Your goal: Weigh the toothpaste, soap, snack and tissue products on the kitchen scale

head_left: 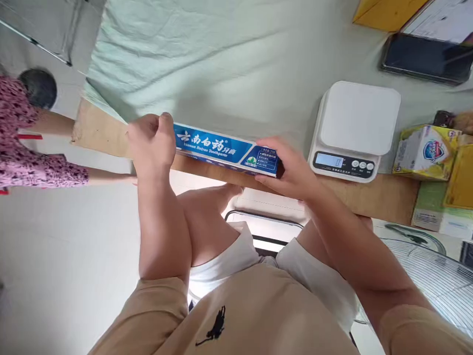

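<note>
A toothpaste box [214, 148] is held over the near edge of the table [98, 130], its long axis run left to right, the right end angled slightly nearer, the lettering turned right way up. That end is gripped across its width by the right hand [293, 170]. The left end is hidden by the left hand [153, 143], its fingers curled in; what is pinched there cannot be told. Rightward, a kitchen scale [360, 118] is placed near, with a soap box [424, 153] beyond it.

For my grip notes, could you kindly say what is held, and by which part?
The toothpaste box: right hand gripping its right end, left hand at its left end, hold unclear.
</note>
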Action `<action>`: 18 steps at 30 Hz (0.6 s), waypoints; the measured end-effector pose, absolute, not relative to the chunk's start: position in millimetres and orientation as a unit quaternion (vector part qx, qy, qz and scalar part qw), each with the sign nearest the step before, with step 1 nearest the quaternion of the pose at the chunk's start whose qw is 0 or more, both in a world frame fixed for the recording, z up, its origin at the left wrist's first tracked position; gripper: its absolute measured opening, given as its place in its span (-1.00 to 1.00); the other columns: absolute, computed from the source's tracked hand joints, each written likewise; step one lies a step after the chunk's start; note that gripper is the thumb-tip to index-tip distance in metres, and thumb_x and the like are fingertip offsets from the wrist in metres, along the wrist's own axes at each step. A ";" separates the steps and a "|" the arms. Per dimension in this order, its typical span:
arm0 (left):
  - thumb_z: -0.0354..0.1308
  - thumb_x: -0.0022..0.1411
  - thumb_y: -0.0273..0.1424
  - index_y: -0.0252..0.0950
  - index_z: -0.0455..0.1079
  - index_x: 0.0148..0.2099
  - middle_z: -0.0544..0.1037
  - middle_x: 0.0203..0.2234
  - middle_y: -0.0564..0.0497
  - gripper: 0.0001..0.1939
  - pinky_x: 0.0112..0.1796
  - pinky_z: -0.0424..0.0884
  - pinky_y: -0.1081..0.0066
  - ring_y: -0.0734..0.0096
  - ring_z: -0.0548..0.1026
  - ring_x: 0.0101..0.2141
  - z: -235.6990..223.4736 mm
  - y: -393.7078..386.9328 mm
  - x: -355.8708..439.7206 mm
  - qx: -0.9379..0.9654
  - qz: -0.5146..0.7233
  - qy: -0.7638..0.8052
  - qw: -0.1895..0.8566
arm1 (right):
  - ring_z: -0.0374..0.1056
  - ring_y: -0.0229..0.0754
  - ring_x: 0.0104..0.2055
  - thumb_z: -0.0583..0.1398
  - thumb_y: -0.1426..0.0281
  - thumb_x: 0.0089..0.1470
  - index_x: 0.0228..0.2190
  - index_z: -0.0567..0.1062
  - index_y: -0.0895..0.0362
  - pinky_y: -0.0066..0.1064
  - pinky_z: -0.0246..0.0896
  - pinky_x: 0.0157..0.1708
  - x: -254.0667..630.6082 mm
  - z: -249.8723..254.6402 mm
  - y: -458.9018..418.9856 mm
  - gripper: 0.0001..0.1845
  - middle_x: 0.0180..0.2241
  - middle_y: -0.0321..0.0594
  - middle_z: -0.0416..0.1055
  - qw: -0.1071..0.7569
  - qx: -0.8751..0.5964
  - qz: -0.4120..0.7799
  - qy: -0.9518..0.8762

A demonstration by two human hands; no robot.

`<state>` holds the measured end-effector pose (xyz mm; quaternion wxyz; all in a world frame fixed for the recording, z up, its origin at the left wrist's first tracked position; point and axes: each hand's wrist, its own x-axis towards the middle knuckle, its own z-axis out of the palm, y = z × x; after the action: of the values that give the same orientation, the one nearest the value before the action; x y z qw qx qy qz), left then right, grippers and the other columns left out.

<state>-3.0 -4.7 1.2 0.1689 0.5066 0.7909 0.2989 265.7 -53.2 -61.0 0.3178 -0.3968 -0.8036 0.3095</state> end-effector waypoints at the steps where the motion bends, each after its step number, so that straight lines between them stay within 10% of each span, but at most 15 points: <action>1: 0.04 0.29 -0.42 -0.24 -0.14 -0.55 -0.12 -0.58 0.09 -0.55 -0.38 -0.11 0.33 0.48 -0.08 -0.45 2.4 -9.1 -5.7 0.506 0.296 0.792 0.172 | 0.44 -0.04 0.16 0.27 0.05 0.21 0.25 0.32 0.07 -0.19 0.47 0.04 267.3 -60.2 -54.3 -0.31 0.18 -0.02 0.45 0.309 -0.393 0.311 -0.808; 13: 0.30 0.26 -0.37 -0.23 0.23 -0.46 0.28 -0.53 0.08 -0.67 -0.20 0.21 0.25 0.41 0.19 -0.39 -29.7 -3.5 -25.0 0.503 0.338 0.780 0.155 | 0.35 0.08 0.30 0.25 0.09 0.19 0.26 0.32 0.01 -0.02 0.46 0.17 275.8 -62.1 -58.8 -0.33 0.29 0.01 0.32 0.235 -0.403 0.311 -0.828; 18: 0.05 0.35 0.12 -0.22 0.42 -0.06 0.42 -0.20 -0.05 -0.49 -0.06 0.36 0.14 0.23 0.38 -0.14 -51.5 23.5 -8.6 0.623 0.612 0.482 -0.065 | 0.05 0.05 0.52 0.18 0.11 0.26 0.21 0.31 0.02 0.15 0.15 0.49 270.0 -50.6 -71.5 -0.44 0.37 -0.02 0.15 0.361 -0.390 0.215 -0.820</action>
<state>-8.6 23.5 -51.5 -0.0654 0.6227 0.4825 0.6125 270.0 -71.5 -50.6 0.3608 -0.3898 -0.8197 0.2147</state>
